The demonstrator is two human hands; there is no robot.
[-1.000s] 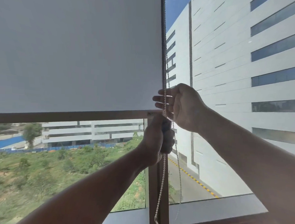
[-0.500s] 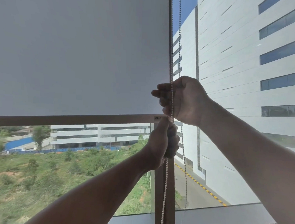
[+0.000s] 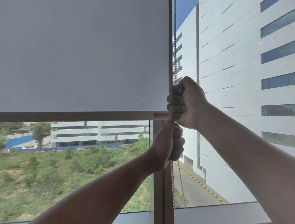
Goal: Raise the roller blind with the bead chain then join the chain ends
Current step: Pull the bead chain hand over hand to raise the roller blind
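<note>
Hands stacked on bead chain: right hand fisted around it above, left hand gripping below; roller blind partway up.

A brown window mullion runs upright at six o'clock, splitting two panes. Through the left pane, from seven to nine o'clock, lies a grassy slope with a low white building and a blue fence behind it. A tall white office block fills three o'clock (strong daylight on its face), blue sky at twelve.
</note>
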